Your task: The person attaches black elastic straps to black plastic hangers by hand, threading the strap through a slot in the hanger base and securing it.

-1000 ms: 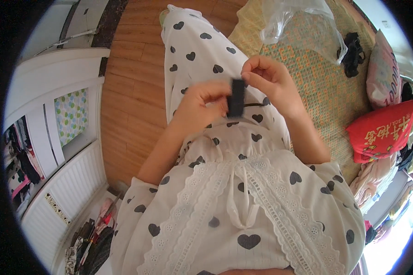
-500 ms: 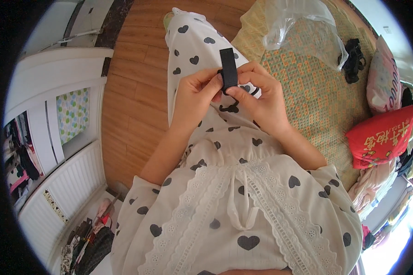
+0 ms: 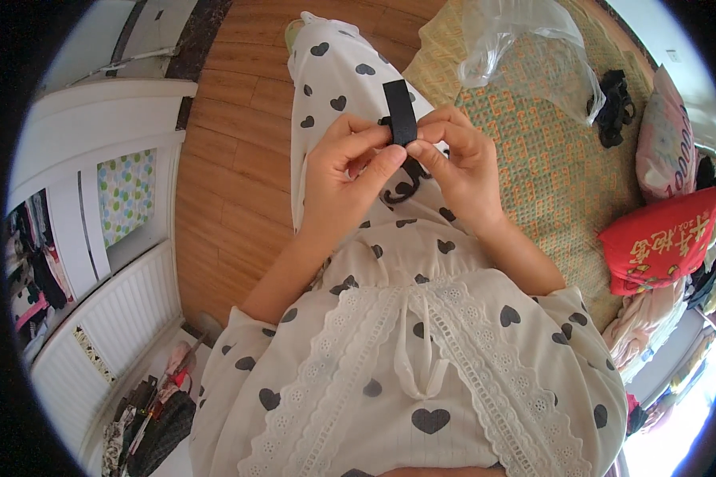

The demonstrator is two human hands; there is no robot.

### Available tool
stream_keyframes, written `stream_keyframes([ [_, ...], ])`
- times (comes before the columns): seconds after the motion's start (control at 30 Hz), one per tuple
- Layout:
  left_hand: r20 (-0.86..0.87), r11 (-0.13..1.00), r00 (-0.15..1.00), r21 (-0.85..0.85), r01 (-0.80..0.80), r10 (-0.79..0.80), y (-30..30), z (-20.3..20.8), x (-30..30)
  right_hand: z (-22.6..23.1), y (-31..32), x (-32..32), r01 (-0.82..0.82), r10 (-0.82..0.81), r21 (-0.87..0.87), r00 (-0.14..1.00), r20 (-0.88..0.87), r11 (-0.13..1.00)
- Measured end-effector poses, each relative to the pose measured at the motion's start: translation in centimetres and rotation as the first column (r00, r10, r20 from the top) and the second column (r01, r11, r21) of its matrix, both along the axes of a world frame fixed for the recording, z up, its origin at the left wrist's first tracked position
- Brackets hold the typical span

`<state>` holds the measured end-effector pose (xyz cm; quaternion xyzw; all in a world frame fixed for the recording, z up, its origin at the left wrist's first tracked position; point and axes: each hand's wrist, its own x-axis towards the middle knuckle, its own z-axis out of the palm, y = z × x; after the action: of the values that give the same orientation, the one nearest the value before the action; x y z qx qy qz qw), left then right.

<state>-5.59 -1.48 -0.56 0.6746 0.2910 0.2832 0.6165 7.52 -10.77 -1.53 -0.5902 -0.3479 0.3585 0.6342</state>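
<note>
A flat black strap point(image 3: 401, 111) stands up between my two hands, over my lap in the white dress with dark hearts point(image 3: 429, 420). My left hand point(image 3: 348, 163) pinches the strap's lower part, its thumb across the front. From the other side, my right hand point(image 3: 463, 163) grips the same part between thumb and fingers, the thumbs almost meeting. The strap's upper end is free and points away from me. Beneath the fingers a thin curled black length point(image 3: 407, 188) hangs down; how it joins the strap is hidden by my hands.
To the right is a patterned yellow-green bed cover point(image 3: 525, 171), bearing a clear plastic bag point(image 3: 493, 60), a black strappy item point(image 3: 612, 107), a pink pillow point(image 3: 662, 147) and a red cushion point(image 3: 664, 238). Wooden floor point(image 3: 231, 175) and a white cabinet point(image 3: 171, 191) with clothes lie left.
My left thumb has slid down and right, to the strap's bottom end. My right fingers have shifted up beside the strap. More of the curled black length shows below.
</note>
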Motion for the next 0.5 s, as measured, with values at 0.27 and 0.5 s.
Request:
stream_keyframes([
  [0.27, -0.054, 0.984, 0.998, 0.179, -0.004, 0.014, 0.1, 1.8, 0.1, 0.3, -0.1, 1.2, -0.051, 0.060, 0.076, 0.990, -0.130, 0.996],
  [0.5, -0.096, 0.979, 0.986, 0.138, 0.149, -0.137, 0.2, 2.4, -0.3, 0.1, 0.3, 1.7, -0.157, 0.185, 0.180, 0.971, -0.149, 0.971],
])
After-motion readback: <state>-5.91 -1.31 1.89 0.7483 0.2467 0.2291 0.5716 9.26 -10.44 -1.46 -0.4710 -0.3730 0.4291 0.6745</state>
